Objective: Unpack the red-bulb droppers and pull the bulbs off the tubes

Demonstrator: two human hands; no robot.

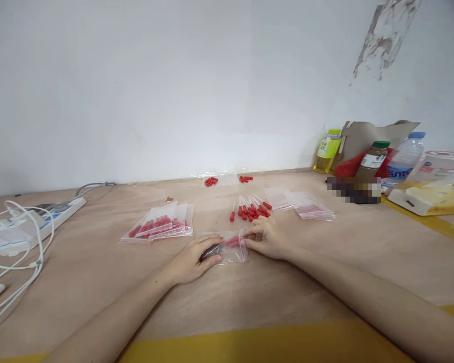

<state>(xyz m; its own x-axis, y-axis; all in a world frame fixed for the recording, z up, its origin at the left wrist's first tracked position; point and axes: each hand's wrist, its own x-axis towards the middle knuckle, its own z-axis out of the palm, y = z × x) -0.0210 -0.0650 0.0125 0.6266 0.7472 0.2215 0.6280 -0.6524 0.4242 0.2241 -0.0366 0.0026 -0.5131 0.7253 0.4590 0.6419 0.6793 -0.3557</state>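
Observation:
A small clear zip bag (pixel 232 250) with red-bulbed droppers inside lies on the wooden table (pixel 98 282) between my hands. My left hand (pixel 194 259) grips its left end, fingers curled around the plastic. My right hand (pixel 265 238) pinches the bag's right edge with closed fingers. Just behind lies a loose heap of red-bulbed droppers (pixel 249 207). To the left sits a stack of filled bags (pixel 159 226).
Empty clear bags (pixel 300 202) lie right of the heap. Loose red caps (pixel 211 181) rest near the wall. A power strip with white cables (pixel 30 224) is at left. Bottles (pixel 373 159), a paper bag (pixel 366 136) and a tissue box (pixel 431 197) stand at right.

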